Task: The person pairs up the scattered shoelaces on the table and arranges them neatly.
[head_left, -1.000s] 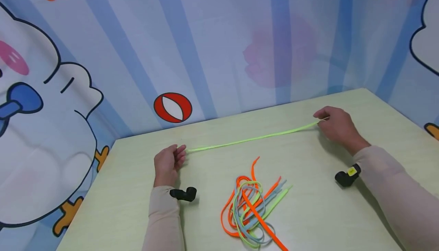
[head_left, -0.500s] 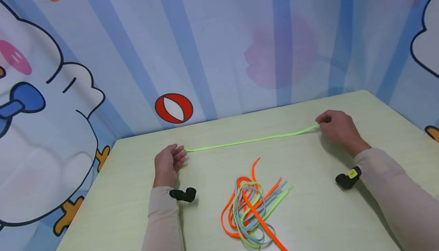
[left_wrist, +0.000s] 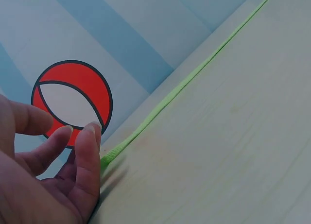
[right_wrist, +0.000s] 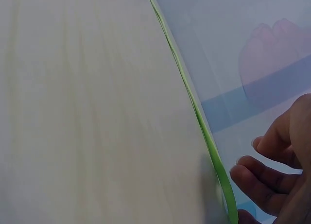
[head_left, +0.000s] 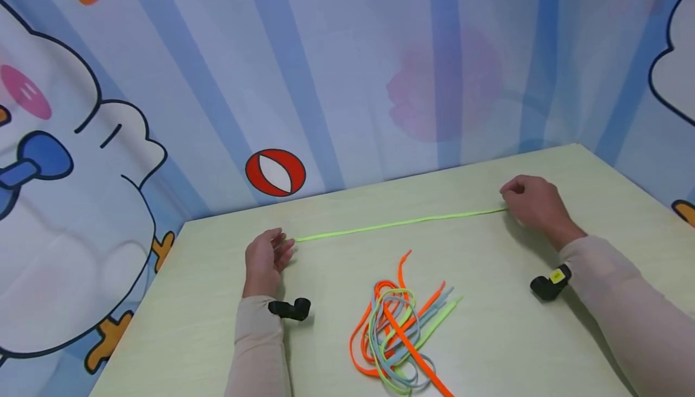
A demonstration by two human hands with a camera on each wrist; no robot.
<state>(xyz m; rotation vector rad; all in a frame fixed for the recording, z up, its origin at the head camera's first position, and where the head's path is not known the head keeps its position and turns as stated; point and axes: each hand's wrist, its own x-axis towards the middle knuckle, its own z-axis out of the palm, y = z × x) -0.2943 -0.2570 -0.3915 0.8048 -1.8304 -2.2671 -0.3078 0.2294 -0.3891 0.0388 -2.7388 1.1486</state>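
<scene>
A neon green shoelace (head_left: 399,223) stretches nearly straight across the far part of the table between both hands. My left hand (head_left: 266,259) rests at its left end, fingers loosely bent; in the left wrist view the shoelace (left_wrist: 167,100) runs behind the fingers, its end hidden there. My right hand (head_left: 534,204) is at the other end. In the right wrist view the shoelace (right_wrist: 204,129) passes beside and below the fingers (right_wrist: 257,185), a lower fingertip close to it. A gap shows between thumb and fingers in each wrist view.
A tangled bunch of orange, grey-blue and pale green shoelaces (head_left: 388,324) lies nearer on the light wooden table (head_left: 179,324). A printed cartoon backdrop (head_left: 353,83) stands along the table's far edge. Black wrist cameras (head_left: 290,308) are strapped over both sleeves.
The green shoelace's right part has come down toward the table and lies straighter. Its end has slipped from the right fingertips to lower by that hand. The left hand is almost still.
</scene>
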